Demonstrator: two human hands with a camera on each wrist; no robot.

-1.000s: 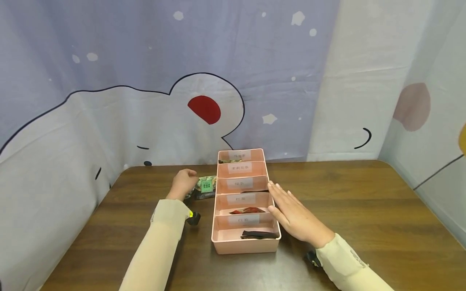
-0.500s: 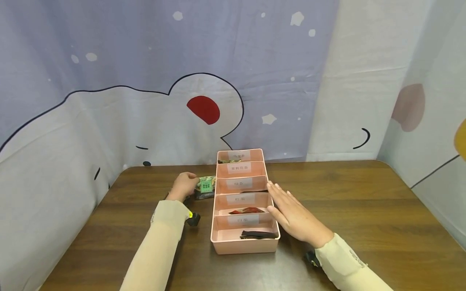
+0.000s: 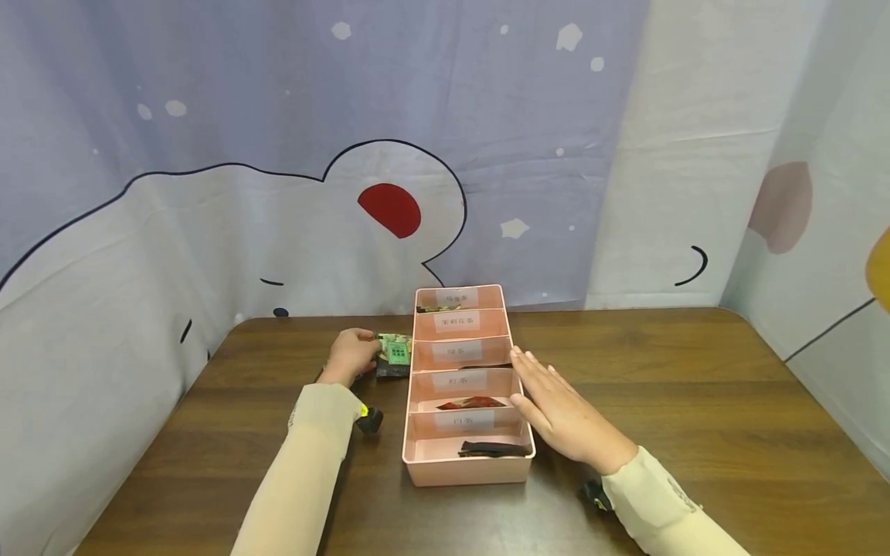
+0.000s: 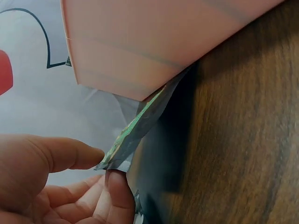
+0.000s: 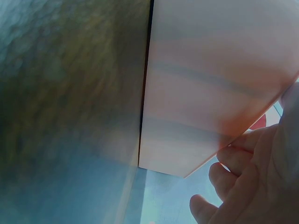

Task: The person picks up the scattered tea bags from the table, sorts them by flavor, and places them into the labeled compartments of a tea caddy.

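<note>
Left of the frame's centre, a green packet (image 3: pixel 397 354) was pinched by the left hand (image 3: pixel 351 357), apparently for picking up; lifting seemed needed next. A pink box (image 3: pixel 469 473) was touched by the right hand (image 3: pixel 572 413), fingers straight.

My count from this end: one left hand (image 3: pixel 350 357), one right hand (image 3: pixel 566 415), one pink tray (image 3: pixel 467 472), five compartments (image 3: pixel 438 448), five labels (image 3: pixel 460 381), one red packet (image 3: pixel 471 402), one green-labelled packet (image 3: pixel 395 355).

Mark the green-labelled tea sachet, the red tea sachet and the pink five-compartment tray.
Green-labelled tea sachet (image 3: pixel 396 354), head view: green label.
Red tea sachet (image 3: pixel 473 402), head view: visible middle.
Pink five-compartment tray (image 3: pixel 469 473), head view: near outer wall.
</note>
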